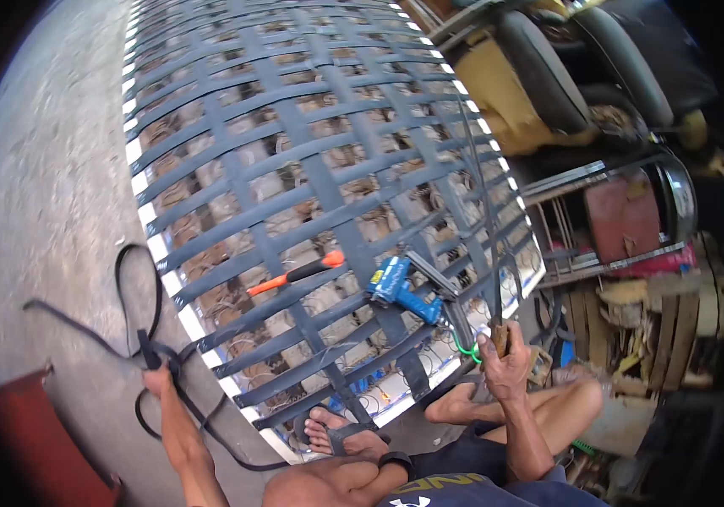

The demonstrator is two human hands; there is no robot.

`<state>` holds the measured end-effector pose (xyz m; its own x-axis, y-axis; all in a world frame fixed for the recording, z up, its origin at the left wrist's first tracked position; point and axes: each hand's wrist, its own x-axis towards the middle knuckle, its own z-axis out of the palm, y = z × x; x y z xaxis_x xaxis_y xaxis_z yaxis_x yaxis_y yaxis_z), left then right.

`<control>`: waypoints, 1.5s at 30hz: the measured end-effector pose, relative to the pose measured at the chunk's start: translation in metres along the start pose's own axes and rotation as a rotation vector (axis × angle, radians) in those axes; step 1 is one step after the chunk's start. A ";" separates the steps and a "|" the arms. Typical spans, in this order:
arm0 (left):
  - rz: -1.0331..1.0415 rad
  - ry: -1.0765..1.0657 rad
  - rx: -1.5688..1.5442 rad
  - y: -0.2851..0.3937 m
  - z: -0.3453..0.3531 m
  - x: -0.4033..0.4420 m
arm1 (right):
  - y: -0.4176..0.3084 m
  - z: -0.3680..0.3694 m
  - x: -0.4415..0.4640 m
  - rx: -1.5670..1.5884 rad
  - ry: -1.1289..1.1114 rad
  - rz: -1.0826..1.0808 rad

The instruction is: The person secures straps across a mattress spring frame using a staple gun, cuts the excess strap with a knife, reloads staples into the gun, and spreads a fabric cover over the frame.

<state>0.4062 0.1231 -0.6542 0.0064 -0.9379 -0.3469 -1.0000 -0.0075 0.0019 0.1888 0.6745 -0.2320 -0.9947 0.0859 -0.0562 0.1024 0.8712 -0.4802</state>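
A white frame (144, 207) carries a woven lattice of black webbing (325, 182). My left hand (157, 382), at the left side of the frame, is closed around a loose black strap (138, 308) that loops and trails across the floor. Near the right front corner, my right hand (507, 365) grips a long black strap (494, 245) running away over the webbing. A small brown piece (501, 340) shows at the same grip; its kind is unclear. A blue staple gun (406, 291) and an orange-and-black handled tool (298, 272) lie on the webbing.
A green hose (466, 349) runs from the staple gun past the frame's front edge. My sandalled foot (338, 433) is against the front. Old seats (539, 76), a metal rack (624, 253) and wood scraps (674, 321) crowd the right. A red panel (49, 444) stands lower left.
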 end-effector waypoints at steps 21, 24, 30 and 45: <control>0.032 -0.285 -0.581 -0.067 -0.168 -0.175 | 0.450 -0.173 0.039 -0.529 -0.017 0.665; 0.050 -0.324 -0.592 -0.092 -0.234 -0.246 | 0.444 -0.169 0.049 -0.476 -0.134 0.642; 0.079 -0.430 -0.696 -0.127 -0.406 -0.410 | 0.354 -0.232 0.010 -0.159 -0.330 0.030; 1.266 -0.778 -0.075 -0.071 -0.718 -0.877 | 0.029 -0.508 -0.149 0.789 -0.396 -0.304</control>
<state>0.4744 0.6971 0.3233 -0.8737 0.0811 -0.4797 -0.3365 0.6113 0.7163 0.3362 0.9326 0.2076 -0.9196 -0.3891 -0.0549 -0.0420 0.2363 -0.9708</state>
